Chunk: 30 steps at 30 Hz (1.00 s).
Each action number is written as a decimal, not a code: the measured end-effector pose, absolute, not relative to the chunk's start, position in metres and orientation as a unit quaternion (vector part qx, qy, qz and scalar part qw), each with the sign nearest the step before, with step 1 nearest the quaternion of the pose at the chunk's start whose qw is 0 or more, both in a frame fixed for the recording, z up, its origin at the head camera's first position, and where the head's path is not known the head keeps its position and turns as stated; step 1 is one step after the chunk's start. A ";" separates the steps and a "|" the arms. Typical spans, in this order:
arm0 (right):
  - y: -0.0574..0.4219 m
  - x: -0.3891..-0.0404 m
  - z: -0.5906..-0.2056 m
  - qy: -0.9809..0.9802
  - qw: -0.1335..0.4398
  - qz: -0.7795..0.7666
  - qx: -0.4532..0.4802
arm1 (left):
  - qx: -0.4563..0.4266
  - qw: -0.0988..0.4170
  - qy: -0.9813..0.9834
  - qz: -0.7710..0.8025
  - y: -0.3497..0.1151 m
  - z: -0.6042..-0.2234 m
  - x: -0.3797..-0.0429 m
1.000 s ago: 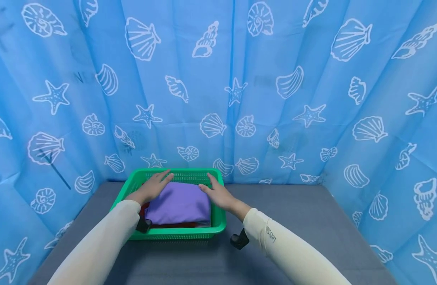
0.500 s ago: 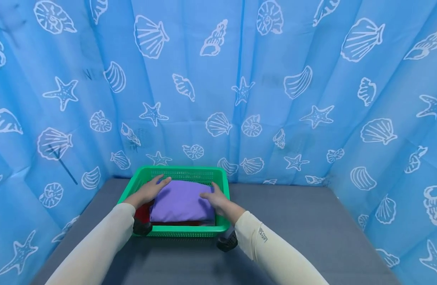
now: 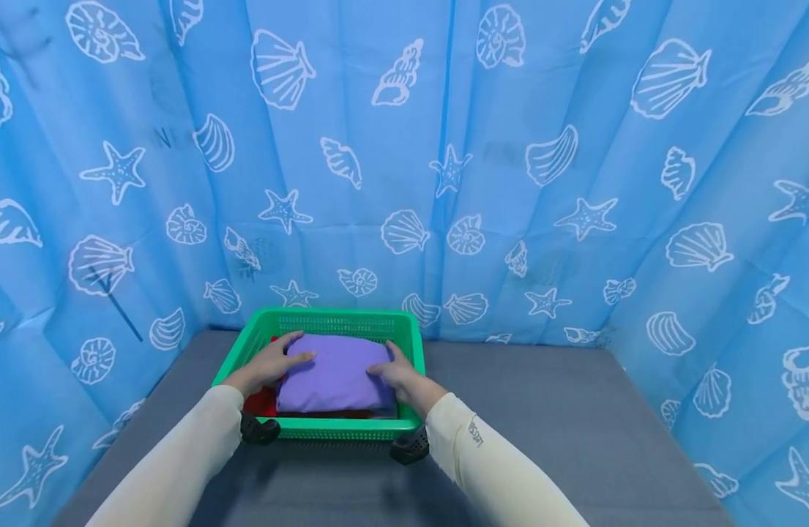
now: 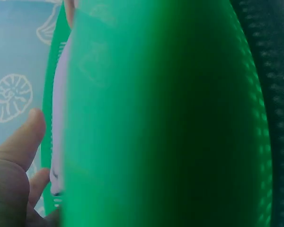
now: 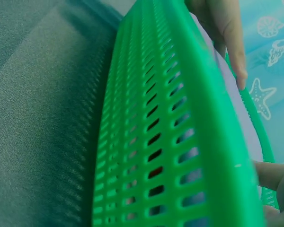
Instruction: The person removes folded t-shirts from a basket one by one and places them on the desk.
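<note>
A folded purple cloth point(image 3: 334, 373) lies on top of the pile in the green plastic basket point(image 3: 338, 424). My left hand point(image 3: 269, 364) is at the cloth's left end, its thumb reaching over the top; the left wrist view shows that thumb point(image 4: 23, 139) extended above the cloth, with a finger point(image 4: 39, 184) at the cloth's end. Across from it, my right hand point(image 3: 404, 375) lies along the right end, thumb over the purple top and fingers extended down the side. In the right wrist view the basket wall point(image 5: 156, 118) covers much of the cloth.
Red cloth point(image 3: 261, 402) shows below the purple one at the left. The basket stands on a dark grey table point(image 3: 536, 432), close to a blue curtain point(image 3: 404, 146) with white shell prints. Black wrist cameras point(image 3: 411, 445) hang at the basket's front rim.
Both hands have come down into the basket to the two ends of the purple cloth. The left thumb has moved in over its top. The cloth stays in the basket.
</note>
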State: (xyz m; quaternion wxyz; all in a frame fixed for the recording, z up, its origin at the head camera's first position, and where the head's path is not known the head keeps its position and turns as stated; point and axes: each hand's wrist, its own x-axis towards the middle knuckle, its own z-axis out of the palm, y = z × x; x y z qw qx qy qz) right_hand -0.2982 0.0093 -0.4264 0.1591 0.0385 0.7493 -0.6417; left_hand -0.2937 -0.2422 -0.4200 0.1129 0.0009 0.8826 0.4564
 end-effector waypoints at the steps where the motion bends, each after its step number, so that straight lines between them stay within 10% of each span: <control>1: 0.009 -0.298 -0.426 0.749 0.159 -0.642 0.039 | 0.002 0.109 0.882 0.459 -0.242 -0.421 -0.295; 30: 0.008 -0.296 -0.435 0.728 0.132 -0.672 0.027 | 0.007 0.112 0.878 0.466 -0.240 -0.438 -0.298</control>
